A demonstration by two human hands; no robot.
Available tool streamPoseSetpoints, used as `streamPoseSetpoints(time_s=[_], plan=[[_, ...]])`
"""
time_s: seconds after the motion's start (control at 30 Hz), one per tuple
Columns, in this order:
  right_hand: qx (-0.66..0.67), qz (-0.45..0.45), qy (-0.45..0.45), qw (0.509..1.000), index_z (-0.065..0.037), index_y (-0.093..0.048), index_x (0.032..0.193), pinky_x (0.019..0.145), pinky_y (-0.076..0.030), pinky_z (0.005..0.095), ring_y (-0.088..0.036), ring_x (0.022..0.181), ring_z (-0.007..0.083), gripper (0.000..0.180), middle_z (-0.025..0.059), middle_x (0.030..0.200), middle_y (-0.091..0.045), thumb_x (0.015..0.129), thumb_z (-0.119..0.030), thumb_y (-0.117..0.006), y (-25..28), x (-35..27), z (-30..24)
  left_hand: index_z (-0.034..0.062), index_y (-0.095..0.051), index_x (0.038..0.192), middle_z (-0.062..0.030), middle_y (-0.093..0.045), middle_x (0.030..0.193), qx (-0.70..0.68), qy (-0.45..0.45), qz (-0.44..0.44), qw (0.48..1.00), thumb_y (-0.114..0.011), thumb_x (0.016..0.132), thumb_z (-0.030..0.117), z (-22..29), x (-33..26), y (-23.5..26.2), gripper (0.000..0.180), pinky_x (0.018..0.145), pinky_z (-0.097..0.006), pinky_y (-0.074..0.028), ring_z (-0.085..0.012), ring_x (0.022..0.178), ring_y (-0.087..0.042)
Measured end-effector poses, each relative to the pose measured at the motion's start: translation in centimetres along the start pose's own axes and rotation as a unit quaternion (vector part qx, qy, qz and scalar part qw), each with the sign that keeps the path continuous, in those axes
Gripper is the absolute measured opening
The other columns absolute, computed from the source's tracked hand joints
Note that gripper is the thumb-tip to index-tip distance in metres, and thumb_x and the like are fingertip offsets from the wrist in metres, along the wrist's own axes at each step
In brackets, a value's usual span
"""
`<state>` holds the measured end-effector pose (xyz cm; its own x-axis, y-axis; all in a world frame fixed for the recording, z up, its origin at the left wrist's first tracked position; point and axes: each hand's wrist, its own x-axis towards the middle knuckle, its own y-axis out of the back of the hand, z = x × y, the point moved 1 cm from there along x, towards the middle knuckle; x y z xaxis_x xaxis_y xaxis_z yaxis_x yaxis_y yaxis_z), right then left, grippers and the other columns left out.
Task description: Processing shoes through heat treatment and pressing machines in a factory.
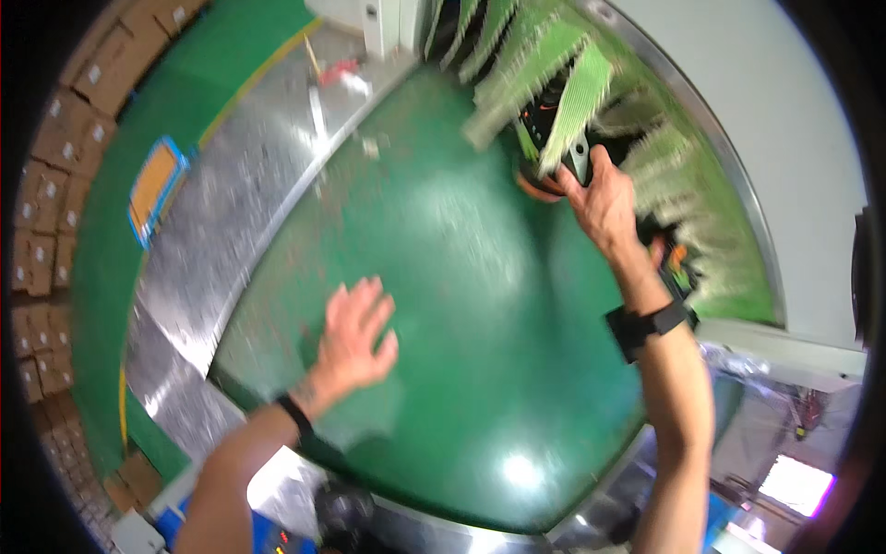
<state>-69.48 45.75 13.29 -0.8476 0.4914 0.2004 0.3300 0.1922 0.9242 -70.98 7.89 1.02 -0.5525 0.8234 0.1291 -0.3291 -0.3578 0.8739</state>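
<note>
Dark shoe (544, 115), orange showing low on its near side, was at the near edge of the green strip curtain (669, 159), partly screened by the hanging strips. Right grip (604, 198) was closed on it, thumb and fingers about a grey part; left grip (353, 334) was empty, fingers spread, over the green belt (443, 258), well apart from the curtain. Handling, by judgement: light, upper soft and yielding, sole stiffer, not fragile, little slip expected; best hold at the firm end facing away from the curtain, so the strips would not snag the fingers. Counts: shoe, one held; second dark item (681, 272) with orange and green, one, against the curtain's right-hand part, half hidden by the forearm, kind unclear; curtain, one; strips overlapped and blurred, not countable; black wristbands (657, 323), two.
</note>
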Motion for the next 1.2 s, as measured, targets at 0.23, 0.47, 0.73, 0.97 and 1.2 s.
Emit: streamPoseSetpoints(time_s=[0.23, 0.47, 0.73, 0.97, 1.2], plan=[[0.23, 0.089, -0.322, 0.914, 0.001, -0.063, 0.083, 0.059, -0.05, 0.0365, -0.06, 0.062, 0.0179, 0.03, 0.0145, 0.074, -0.066, 0.078, -0.026, -0.075, 4.8, -43.0, -9.6, 0.0022, -0.052, 0.128, -0.0187, -0.042, 0.144, 0.002, 0.042, 0.02, 0.999, -0.063, 0.081, 0.025, -0.9, -1.5, -1.1, 0.053, 0.115, -0.049, -0.025, -0.0329, 0.136, -0.037], [0.05, 0.151, -0.575, 0.802, 0.002, -0.064, 0.082, 0.053, -0.048, 0.0323, -0.057, 0.055, 0.0125, 0.028, 0.0123, 0.064, -0.065, 0.076, -0.021, -0.077, 24.1, -63.9, -21.1, -0.0004, -0.032, 0.143, -0.0229, -0.036, 0.148, -0.525, 0.086, -0.333, 0.779, -0.069, 0.088, 0.027, 17.9, -5.6, 7.3, 0.072, 0.111, -0.042, -0.034, -0.0316, 0.139, -0.034], [0.283, 0.235, -0.385, 0.847, -0.001, -0.058, 0.115, 0.073, -0.055, 0.0394, -0.068, 0.082, 0.0353, 0.051, 0.0211, 0.095, -0.066, 0.083, -0.039, -0.073, 27.0, -67.2, -27.6, 0.0024, -0.012, 0.151, -0.0196, -0.03, 0.151, -0.766, 0.023, -0.55, 0.332, -0.063, 0.086, 0.044, 38.0, -18.7, 13.1, 0.093, 0.109, -0.043, -0.039, -0.0311, 0.132, -0.043], [0.484, 0.315, -0.393, 0.716, -0.003, -0.029, 0.145, 0.102, -0.042, 0.0345, -0.054, 0.118, 0.0231, 0.072, 0.0171, 0.127, -0.055, 0.087, -0.022, -0.068, 30.4, -85.0, -31.3, 0.0026, -0.05, 0.129, -0.0149, -0.056, 0.125, -0.587, 0.012, -0.616, 0.525, -0.057, 0.086, 0.02, 46.4, -33.9, 12.2, 0.047, 0.101, -0.045, -0.043, -0.0326, 0.115, -0.055], [0.514, 0.623, -0.391, 0.441, 0.001, -0.044, 0.135, 0.104, -0.043, 0.0394, -0.055, 0.118, 0.0229, 0.06, 0.0123, 0.129, -0.055, 0.08, -0.006, -0.067, 26.1, -109.9, -38.1, -0.0021, -0.016, 0.149, -0.0201, -0.026, 0.154, -0.439, -0.174, -0.722, 0.505, -0.062, 0.092, 0.028, 59.1, -56.5, 9.7, 0.079, 0.114, -0.044, -0.029, -0.0293, 0.139, -0.034]])
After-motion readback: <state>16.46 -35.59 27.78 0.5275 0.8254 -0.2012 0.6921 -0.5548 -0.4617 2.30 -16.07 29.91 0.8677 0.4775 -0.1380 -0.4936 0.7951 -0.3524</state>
